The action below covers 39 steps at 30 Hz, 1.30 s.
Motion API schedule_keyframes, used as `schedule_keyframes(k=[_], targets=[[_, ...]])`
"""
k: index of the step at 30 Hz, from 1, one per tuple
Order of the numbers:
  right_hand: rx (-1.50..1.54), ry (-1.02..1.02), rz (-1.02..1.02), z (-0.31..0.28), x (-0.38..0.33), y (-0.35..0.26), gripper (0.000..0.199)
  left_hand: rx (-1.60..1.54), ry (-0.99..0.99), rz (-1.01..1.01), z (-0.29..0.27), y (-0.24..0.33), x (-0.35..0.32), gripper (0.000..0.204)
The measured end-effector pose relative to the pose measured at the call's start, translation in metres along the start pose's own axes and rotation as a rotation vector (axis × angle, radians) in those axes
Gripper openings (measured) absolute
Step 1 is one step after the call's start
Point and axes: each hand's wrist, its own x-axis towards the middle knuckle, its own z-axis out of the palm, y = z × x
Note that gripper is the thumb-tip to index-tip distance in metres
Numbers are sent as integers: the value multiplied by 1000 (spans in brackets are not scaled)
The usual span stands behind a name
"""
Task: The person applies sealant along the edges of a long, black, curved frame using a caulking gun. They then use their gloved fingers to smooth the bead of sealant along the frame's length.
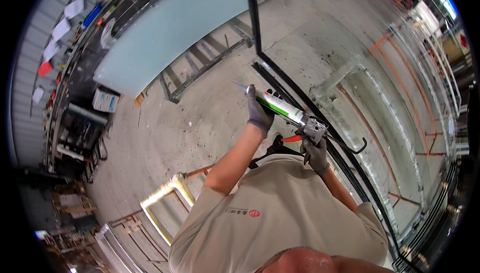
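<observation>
A caulking gun [314, 130] with a white and green sealant cartridge [285, 107] lies slantwise in front of my body, its pale nozzle [241, 87] pointing to the far left. My gloved left hand [260, 114] is wrapped round the nozzle end of the cartridge. At the rear end, my gloved right hand [315, 155] grips the gun's handle, which the fingers partly hide. A bent black rod [352, 148] sticks out behind the gun to the right. An orange-red piece [291, 138] shows left of the right hand; whether it belongs to the gun I cannot tell.
A long black frame [306, 104] runs close along my right side, with a large glass pane beyond it. A pale glass sheet [175, 28] rests on a metal rack [200, 70] at far left. A white box [105, 100] stands by the bench. Orange racks [410, 83] stand right.
</observation>
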Motion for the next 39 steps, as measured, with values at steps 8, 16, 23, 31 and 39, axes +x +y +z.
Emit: schedule_keyframes(k=[8,16,23,31,39], targets=[[-55,34,166,-13,84,2,35,-135,-1,-236,27,-30,160,58],[-94,52,338,-26,210,2,15,-153,85,-311,23,-39,292,61],[-597,-95,528,-53,267,-3,21,-114,100,-324,29,-21,337,58],[-721,-133,504,-60,301,-10,31,-218,88,-283,18,-32,358,70],[-550,-178,537,-52,329,-12,31,-306,90,-259,3,-27,378,71]])
